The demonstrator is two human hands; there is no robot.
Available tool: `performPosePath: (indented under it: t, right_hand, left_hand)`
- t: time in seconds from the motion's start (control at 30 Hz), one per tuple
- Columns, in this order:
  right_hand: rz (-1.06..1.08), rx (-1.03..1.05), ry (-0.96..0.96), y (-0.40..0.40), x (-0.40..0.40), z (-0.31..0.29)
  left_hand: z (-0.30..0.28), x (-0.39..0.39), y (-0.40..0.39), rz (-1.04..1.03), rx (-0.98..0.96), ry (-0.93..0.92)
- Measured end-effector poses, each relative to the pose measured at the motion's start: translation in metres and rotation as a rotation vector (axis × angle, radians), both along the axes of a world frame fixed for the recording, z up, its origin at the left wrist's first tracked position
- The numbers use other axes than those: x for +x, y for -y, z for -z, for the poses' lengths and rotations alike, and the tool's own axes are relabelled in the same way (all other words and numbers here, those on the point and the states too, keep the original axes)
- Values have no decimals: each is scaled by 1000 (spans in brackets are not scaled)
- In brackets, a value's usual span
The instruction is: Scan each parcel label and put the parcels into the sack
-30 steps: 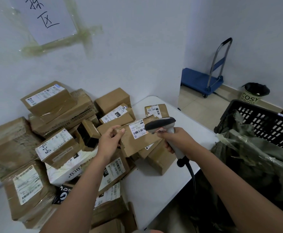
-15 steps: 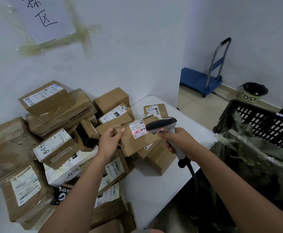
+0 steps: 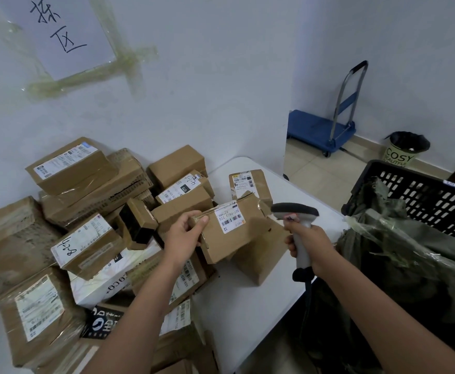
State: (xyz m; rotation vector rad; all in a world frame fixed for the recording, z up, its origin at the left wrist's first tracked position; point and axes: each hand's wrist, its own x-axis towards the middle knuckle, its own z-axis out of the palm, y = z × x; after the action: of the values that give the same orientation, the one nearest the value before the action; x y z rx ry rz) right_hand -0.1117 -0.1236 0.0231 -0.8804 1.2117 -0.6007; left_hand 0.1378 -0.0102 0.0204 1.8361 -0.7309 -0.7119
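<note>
Gripping the labelled parcel [image 3: 234, 233] by its left end above the table's [image 3: 253, 306] far right corner, the left hand [image 3: 184, 233] is farther from the sack [image 3: 410, 255], which lies rightward beyond the right hand [image 3: 308, 245] clenching the scanner [image 3: 297, 228].

You face a pale wall [image 3: 207, 76] carrying a taped paper sign [image 3: 59, 31] far left | white table [image 3: 248, 306] below you, near | beige tiled floor [image 3: 320, 168] far right | blue folding trolley [image 3: 320, 130] against the right wall | bin with black liner [image 3: 407, 147] beside it | light soft, even
</note>
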Motion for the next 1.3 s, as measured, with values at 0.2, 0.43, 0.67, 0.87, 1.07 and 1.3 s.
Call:
performPosePath:
  t: [0.2,0.43,0.67,0.87,1.07,1.3]
  right_hand:
    - [298,96,-120,3,-61,44]
    - [482,276,-250,-18,-158,92]
    - [661,388,-269,-42,-252,130]
    - [698,404,-278,-36,-312,144]
    - [653,408,-314,-23,-352,149]
    - [611,358,-311,-12,-364,152]
  left_hand:
    - [4,-48,2,166,64,52]
    - [24,-136,22,471,213,100]
    - [87,-247,30,597,485,-135]
    - [149,-334,28,405,689,-588]
    - [203,-414,64,198,665,-857]
    - [209,-467,124,120,579,-1065]
